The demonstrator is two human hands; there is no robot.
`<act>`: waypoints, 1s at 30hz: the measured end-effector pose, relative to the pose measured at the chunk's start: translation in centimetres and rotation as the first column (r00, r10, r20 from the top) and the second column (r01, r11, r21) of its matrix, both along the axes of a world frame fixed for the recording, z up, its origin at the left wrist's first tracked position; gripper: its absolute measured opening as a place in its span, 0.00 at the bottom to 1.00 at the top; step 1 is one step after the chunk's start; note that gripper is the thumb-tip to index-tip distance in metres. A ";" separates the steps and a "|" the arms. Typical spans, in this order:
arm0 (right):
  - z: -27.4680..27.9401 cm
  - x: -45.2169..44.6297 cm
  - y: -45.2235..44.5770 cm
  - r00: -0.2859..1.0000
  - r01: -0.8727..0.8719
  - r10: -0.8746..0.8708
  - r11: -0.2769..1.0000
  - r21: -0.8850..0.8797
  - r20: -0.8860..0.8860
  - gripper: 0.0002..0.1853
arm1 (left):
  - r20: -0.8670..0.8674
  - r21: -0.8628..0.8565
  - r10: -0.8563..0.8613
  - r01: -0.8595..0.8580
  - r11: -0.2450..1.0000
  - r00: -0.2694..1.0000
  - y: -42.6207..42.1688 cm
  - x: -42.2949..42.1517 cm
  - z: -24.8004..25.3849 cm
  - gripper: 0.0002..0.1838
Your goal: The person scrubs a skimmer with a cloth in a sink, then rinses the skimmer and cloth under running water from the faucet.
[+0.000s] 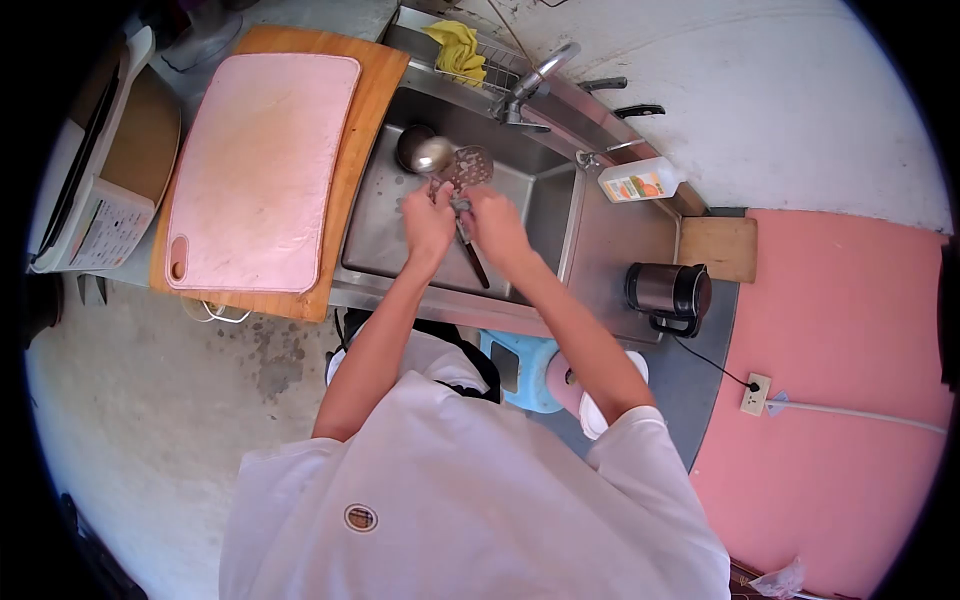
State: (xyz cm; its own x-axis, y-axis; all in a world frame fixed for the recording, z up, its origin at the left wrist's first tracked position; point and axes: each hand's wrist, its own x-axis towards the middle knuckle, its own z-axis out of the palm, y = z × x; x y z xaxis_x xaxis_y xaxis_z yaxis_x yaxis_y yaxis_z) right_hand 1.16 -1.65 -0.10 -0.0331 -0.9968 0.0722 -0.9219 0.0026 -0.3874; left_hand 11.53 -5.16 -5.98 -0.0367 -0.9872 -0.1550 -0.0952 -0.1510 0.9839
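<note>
Over the steel sink (pixel 361 242), my left hand (pixel 428 225) and my right hand (pixel 496 228) are close together, both with fingers closed. A small greyish bit shows between the fingertips; I cannot make out what it is. Just beyond the hands are a shiny ladle (pixel 433 154) and a perforated skimmer (pixel 470 165). A dark round bowl-shaped piece (pixel 409 146) sits behind the ladle. Below the fingers a dark handle (pixel 472 258) slants toward the near side of the sink. The hands hide how it joins the utensils, and whether they grip it.
A pink cutting board (pixel 262 170) lies on a wooden board (pixel 374 110) left of the sink. The faucet (pixel 535 82) rises behind it, near a yellow cloth (pixel 457 50). A white bottle (pixel 640 181) and an electric kettle (pixel 668 292) stand at right.
</note>
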 end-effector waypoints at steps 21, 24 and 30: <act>-1.2 2.0 -1.0 0.996 0.074 -0.069 0.990 -0.117 0.049 0.10 | 0.139 -0.059 -0.002 0.011 0.998 0.990 -1.5 2.2 2.1 0.10; -0.3 1.2 -1.3 0.987 0.101 -0.100 0.995 -0.006 0.127 0.11 | 0.138 -0.069 0.020 -0.011 0.998 0.990 -0.8 2.5 2.1 0.09; -1.1 1.1 -0.3 0.999 -0.005 0.009 0.996 -0.088 0.037 0.12 | 0.109 -0.041 -0.046 0.050 0.998 0.993 -0.4 2.0 1.6 0.10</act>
